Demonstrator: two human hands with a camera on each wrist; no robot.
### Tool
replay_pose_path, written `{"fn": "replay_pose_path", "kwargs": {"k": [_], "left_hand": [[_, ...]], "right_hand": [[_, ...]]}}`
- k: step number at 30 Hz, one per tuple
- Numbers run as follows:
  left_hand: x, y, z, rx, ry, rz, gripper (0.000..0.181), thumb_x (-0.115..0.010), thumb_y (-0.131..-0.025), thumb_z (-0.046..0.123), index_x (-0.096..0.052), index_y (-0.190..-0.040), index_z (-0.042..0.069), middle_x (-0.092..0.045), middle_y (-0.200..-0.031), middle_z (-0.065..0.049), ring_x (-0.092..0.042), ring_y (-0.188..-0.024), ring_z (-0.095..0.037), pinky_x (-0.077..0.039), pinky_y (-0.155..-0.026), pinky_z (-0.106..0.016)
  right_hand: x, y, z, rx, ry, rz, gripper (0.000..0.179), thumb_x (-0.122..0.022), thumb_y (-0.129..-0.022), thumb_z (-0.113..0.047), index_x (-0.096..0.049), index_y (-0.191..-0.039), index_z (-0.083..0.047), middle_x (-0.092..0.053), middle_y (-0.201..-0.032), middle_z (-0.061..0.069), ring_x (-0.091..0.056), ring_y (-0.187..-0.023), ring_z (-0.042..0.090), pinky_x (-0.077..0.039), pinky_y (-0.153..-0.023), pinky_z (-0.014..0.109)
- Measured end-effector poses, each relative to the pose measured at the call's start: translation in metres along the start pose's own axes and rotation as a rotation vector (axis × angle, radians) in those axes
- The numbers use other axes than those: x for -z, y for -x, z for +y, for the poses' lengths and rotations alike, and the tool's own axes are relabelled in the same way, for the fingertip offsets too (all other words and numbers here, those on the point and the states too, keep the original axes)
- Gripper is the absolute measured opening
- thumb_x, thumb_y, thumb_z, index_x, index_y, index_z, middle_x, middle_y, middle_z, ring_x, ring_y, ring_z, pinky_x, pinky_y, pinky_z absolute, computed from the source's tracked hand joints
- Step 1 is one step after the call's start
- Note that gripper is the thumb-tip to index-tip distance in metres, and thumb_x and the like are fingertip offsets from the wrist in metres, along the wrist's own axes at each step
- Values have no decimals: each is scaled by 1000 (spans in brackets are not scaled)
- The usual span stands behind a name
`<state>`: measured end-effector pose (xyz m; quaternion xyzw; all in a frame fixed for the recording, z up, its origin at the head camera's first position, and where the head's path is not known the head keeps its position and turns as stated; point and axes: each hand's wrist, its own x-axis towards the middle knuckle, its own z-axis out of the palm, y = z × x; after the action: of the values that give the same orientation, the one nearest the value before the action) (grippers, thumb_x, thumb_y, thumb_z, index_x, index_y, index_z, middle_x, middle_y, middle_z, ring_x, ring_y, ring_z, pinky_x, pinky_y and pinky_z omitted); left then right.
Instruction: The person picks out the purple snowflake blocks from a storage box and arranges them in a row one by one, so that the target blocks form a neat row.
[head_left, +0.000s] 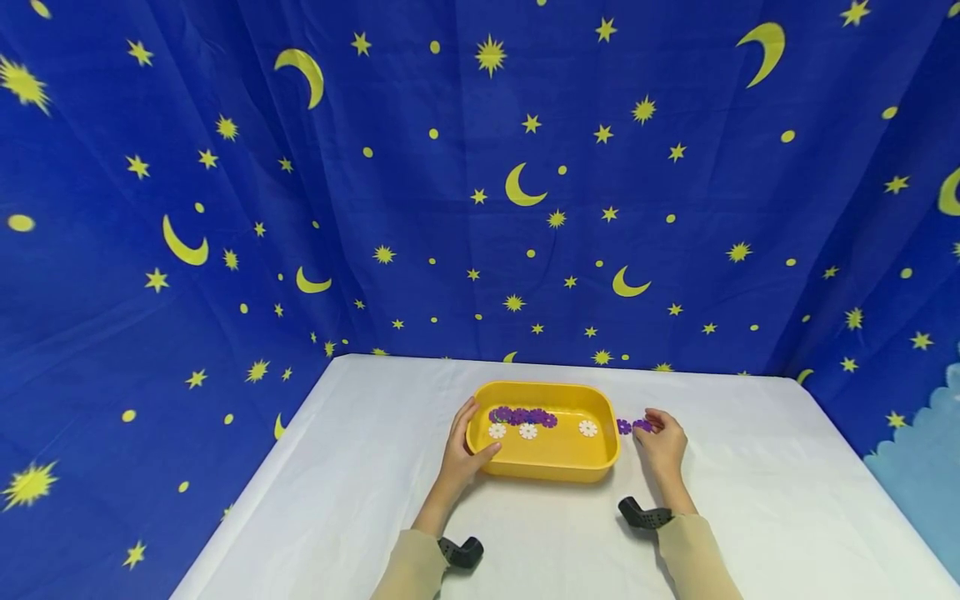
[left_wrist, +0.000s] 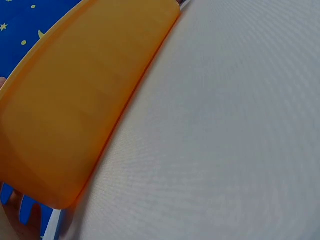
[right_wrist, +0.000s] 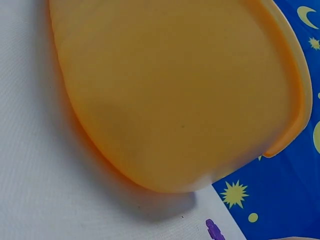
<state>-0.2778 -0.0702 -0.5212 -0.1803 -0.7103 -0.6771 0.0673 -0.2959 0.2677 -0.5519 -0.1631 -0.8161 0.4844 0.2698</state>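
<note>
A yellow plastic tub stands on the table, and my left hand grips its left end, thumb over the front rim. Several purple flower-shaped discs lie bunched toward the back left inside it. Three white flower-shaped discs are in there too, one apart on the right. Just right of the tub, my right hand pinches a purple flower-shaped disc. A second purple disc is beside it, close to the tub wall; whether the two are joined I cannot tell.
White cloth covers the table. Behind it and on the left hangs a blue curtain with yellow moons and stars. Black wrist devices are worn on both arms. The tub's outer wall fills much of the right wrist view.
</note>
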Motion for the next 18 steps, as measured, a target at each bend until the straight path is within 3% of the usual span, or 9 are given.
{"fn": "replay_pose_path", "kwargs": {"k": [10, 18], "left_hand": [[0, 0, 0, -14, 13, -10, 75, -70, -77, -1, -33, -141, -10, -21, -156, -24, -18, -145, -41, -17, -119, -52], [-1, 0, -1, -9, 42, -15, 76, -71, -76, -2, -31, -141, -12, -19, -156, -25, -17, -145, -41, -17, -120, -52]], "right_hand": [[0, 1, -2, -6, 6, 6, 37, -66, -76, 6, -61, -112, 12, -63, -107, 31, -59, -95, 38, -32, -66, -4], [1, 0, -10, 12, -53, 65, 34, -66, -76, 8, -62, -110, 12, -64, -105, 32, -61, -94, 39, -34, -65, -9]]}}
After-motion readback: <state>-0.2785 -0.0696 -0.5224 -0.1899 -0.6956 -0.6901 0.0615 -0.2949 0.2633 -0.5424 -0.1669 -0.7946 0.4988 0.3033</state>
